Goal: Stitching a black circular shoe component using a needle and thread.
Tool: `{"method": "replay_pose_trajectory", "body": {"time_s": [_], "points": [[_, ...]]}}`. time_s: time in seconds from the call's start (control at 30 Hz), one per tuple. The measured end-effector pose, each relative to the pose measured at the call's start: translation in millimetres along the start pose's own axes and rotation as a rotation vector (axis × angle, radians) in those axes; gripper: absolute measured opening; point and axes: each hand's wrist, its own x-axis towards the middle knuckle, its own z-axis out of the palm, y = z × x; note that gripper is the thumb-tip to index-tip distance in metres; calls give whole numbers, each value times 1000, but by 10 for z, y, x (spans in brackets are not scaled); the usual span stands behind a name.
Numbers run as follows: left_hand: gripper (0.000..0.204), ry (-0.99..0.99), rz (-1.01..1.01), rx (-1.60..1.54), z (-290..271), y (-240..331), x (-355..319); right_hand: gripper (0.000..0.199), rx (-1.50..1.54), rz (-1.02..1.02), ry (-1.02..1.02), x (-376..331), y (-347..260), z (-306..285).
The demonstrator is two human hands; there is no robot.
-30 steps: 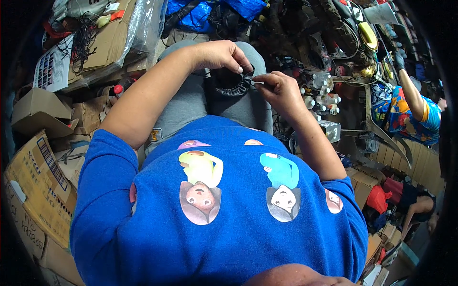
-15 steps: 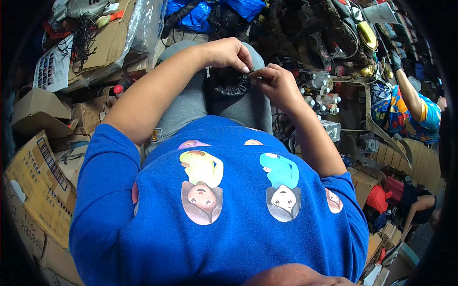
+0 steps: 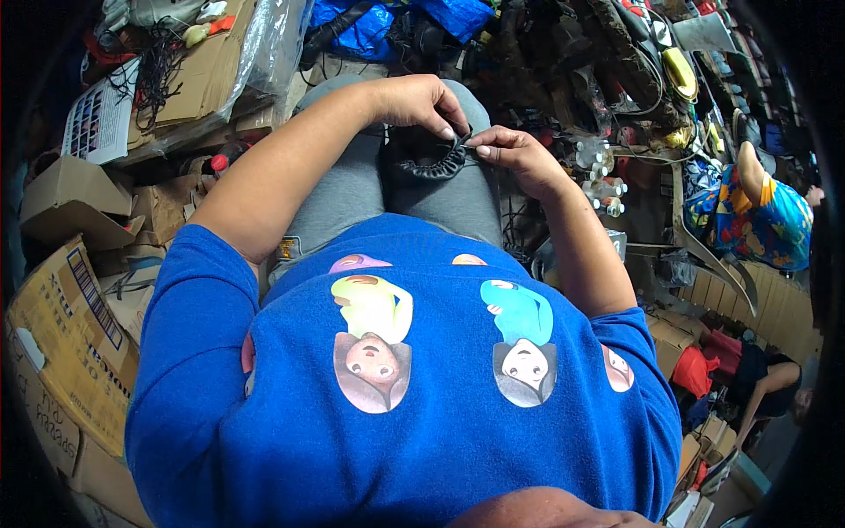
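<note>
shirt: blue top with printed cartoon figures fills the lower half of the view, worn by the seated person looking down.
boxes: brown cardboard boxes stack along the person's left, some open, some flattened.
trousers: grey trousers cover the lap on which the hands rest.
other person: a person in a bright patterned top sits well apart at the right edge, arm raised.
bag: blue plastic bag lies at the top, beyond the knees, among dark tangled clutter.
left hand: left hand curls over the top of the coiled piece, its fingers bent down and pressed onto the piece's far edge, fingertips close to those of the other hand.
right hand: right hand comes in from the right, thumb and forefinger pinched together on the end of the coiled piece.
coiled piece: black ribbed coiled piece, bent in an arc, sits on the lap between the two hands, touching both; what it is made of is hard to tell.
bottles: small white bottles stand clustered just right of the right wrist on the floor.
</note>
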Motion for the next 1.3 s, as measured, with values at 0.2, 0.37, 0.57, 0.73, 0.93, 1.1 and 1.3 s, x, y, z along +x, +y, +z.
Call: {"method": "replay_pose_trajectory", "body": {"time_s": [0.2,0.37,0.57,0.73,0.93,1.1,1.3], "points": [[27,21,-4,32,-12,-18,12,22,-98,-30,126,-49,-19,186],[27,33,34,18,-9,-15,-11,17,-363,-212,227,-142,-57,209],[27,-9,-134,7,-2,139,17,14,-603,-229,285,-46,-226,346],[25,419,184,520,37,-58,-194,24,-670,-304,197,-121,-278,279],[24,559,30,424,503,144,-699,28,-687,-317,314,-263,-166,389],[20,709,9,851,647,24,-740,32,-992,-433,407,-294,-111,459],[17,710,196,569,493,-15,-567,31,-554,-170,125,-179,-159,194]]}}
